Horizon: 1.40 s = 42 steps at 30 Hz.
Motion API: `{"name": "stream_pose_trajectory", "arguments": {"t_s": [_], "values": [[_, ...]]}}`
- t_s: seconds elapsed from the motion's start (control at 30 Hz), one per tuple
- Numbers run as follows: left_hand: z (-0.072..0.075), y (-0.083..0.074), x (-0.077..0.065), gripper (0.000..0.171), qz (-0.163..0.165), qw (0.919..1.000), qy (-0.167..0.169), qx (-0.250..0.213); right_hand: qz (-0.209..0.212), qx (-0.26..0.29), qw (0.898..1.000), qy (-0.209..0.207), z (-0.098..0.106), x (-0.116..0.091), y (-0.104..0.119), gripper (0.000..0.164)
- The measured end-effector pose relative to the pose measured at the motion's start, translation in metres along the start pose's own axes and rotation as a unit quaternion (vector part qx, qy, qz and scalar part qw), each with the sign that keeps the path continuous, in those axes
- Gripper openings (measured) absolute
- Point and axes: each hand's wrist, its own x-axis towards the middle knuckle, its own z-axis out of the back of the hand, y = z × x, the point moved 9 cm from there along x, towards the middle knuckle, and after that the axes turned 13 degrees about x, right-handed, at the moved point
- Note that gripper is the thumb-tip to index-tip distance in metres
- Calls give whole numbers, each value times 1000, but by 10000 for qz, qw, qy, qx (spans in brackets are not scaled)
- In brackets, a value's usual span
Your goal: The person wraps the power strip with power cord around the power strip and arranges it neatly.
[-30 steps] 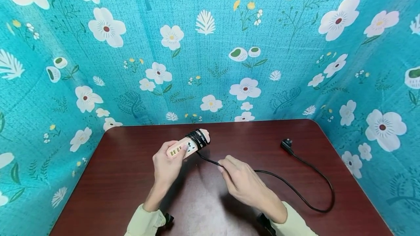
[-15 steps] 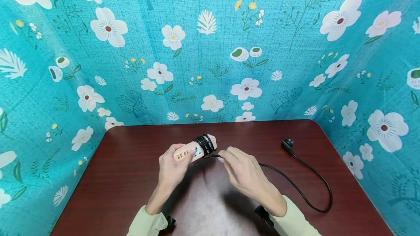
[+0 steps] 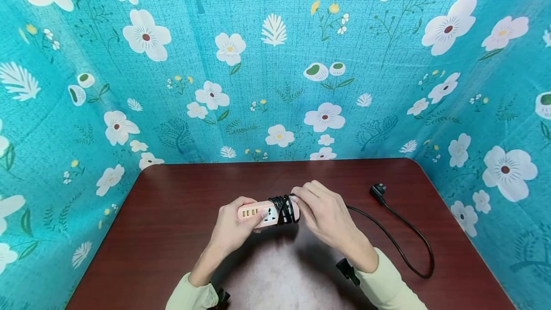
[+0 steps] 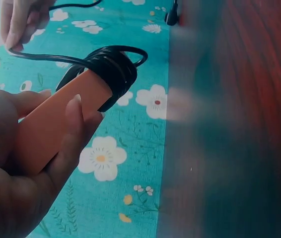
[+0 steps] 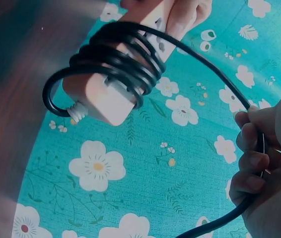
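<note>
My left hand (image 3: 231, 227) grips the near end of a pink power strip (image 3: 249, 212), thumb across its white socket face. Several turns of black power cord (image 5: 115, 59) wrap the strip's far end, beside the white strain relief (image 5: 77, 111) where the cord comes out. In the left wrist view the plain underside of the strip (image 4: 56, 121) shows between my fingers. My right hand (image 3: 326, 214) is close to the wrapped end and holds the cord; the right wrist view shows its fingers curled round it, with a stretch of cord running across to the coils.
The cord's loose end curves over the dark red-brown table (image 3: 172, 214) on the right, ending in a black plug (image 3: 377, 191). A teal floral cloth (image 3: 275, 85) hangs behind the table and along both sides. Black straps with small devices sit at both wrists.
The strip has turned from tilted up to nearly level and shifted right and down. My right hand has moved up with the cord, which now crosses over the coils at the end.
</note>
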Motion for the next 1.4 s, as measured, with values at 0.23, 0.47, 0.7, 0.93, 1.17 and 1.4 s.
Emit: {"name": "stream_pose_trajectory", "arguments": {"t_s": [0.23, 0.47, 0.7, 0.93, 1.17, 1.4], "values": [[-17, -7, -6, 30, -246, 9964, 806, -127, -81, 83, 9998, 147, -3, -1, -7, 7], [-21, -22, -12, 29, -590, 9888, 1368, -38, -315, 439, 9983, 238, -4, -3, -15, 5], [-22, -41, -21, 25, -1115, 9781, 1744, 194, -585, 807, 9945, 324, -8, -6, -22, 8], [-17, -50, -24, 23, -1507, 9749, 1589, 410, -863, 1072, 9901, 277, -10, -10, -29, 11], [-13, -49, -27, 24, -1883, 9694, 1505, 466, -1342, 1863, 9724, 412, -14, -16, -36, 11], [-10, -50, -32, 24, -1993, 9625, 1838, -35, -1367, 2448, 9581, 583, -19, -17, -37, 13]]}}
